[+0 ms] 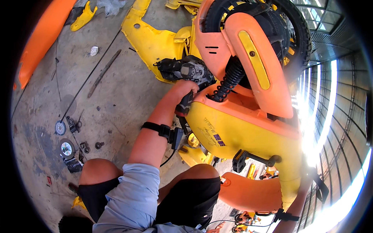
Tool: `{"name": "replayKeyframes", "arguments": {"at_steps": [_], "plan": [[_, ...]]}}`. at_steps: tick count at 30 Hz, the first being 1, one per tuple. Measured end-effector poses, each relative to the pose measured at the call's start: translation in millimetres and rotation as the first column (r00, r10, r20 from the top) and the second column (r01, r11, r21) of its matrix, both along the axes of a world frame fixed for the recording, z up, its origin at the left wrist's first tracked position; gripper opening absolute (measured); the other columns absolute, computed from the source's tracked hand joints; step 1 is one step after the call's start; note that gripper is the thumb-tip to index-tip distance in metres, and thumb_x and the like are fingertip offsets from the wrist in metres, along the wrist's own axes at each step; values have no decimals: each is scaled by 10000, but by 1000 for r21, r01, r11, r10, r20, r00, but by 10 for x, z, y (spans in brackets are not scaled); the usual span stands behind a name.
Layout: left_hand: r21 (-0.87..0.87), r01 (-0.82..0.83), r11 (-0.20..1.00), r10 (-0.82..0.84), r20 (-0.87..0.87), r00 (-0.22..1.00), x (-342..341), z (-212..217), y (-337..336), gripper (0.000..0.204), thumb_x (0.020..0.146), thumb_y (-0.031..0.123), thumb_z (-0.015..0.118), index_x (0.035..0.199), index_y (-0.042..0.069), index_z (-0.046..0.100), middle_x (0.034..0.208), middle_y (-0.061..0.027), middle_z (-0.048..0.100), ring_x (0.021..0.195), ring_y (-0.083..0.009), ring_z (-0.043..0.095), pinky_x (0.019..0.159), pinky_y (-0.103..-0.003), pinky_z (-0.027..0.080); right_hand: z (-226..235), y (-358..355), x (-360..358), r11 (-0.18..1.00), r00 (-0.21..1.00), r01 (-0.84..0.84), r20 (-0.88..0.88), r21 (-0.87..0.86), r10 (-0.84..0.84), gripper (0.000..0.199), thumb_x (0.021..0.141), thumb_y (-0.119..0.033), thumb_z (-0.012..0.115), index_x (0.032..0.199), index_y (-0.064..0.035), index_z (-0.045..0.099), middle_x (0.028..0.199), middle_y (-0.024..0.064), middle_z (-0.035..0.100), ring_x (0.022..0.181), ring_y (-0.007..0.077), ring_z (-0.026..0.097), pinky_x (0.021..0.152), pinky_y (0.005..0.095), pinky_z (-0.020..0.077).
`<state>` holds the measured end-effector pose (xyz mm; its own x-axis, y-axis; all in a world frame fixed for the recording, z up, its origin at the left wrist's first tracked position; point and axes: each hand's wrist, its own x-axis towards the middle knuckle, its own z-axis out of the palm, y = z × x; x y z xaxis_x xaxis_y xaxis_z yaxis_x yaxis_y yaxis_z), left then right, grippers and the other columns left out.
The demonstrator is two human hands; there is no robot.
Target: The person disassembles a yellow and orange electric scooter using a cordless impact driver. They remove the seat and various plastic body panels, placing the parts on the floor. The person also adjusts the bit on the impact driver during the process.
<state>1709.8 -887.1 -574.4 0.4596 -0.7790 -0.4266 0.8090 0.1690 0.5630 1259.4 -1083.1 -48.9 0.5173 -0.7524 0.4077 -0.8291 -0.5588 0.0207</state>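
Crouching at the bike (248,128), the person has the left hand (187,88) wrapped around the handle of a power tool (196,72). The bike lies right before the knees; the tool is up against its left side, near the shock (229,79). I can't see where the tool's nose points, but I'd judge fastener work is in hand. The right arm (297,202) reaches along the other side, its hand lost in glare, grip impossible to tell. Next calls, I think, for a square, steady tool and a braced bike.
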Motion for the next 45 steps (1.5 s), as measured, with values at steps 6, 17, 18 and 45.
{"name": "replayKeyframes", "arguments": {"at_steps": [6,17,18,45], "plan": [[31,74,997,-76,63,995,8,149,126,87,649,64,645,700,5,686,679,-98,641,572,-205,592,536,-329,470,35,16,-2,1000,999,-8,-31,1,8,257,910,-124,652,1141,-15,678,1114,116,674,1036,238,615,937,387,468],[123,177,977,-180,20,983,-108,128,157,224,624,135,600,789,-9,647,751,-188,637,551,-356,630,459,-523,504,-8,-73,-24,993,995,-93,32,-73,96,322,904,-139,691,1187,7,645,1179,144,656,1101,267,596,989,410,447],[122,185,975,-188,14,982,-109,157,180,222,624,134,601,788,-9,648,749,-188,638,555,-356,632,462,-521,505,-18,4,36,995,996,-84,10,-52,85,329,906,-140,689,1197,8,643,1186,146,655,1107,269,595,992,409,445],[-440,-4,898,-32,-74,997,-779,-180,747,256,636,103,644,879,25,671,761,-89,645,668,-218,622,669,-325,515,33,-48,-30,998,997,-54,-62,-32,52,310,959,-168,636,1235,-26,636,1187,131,667,1131,263,594,1009,397,430]]}}
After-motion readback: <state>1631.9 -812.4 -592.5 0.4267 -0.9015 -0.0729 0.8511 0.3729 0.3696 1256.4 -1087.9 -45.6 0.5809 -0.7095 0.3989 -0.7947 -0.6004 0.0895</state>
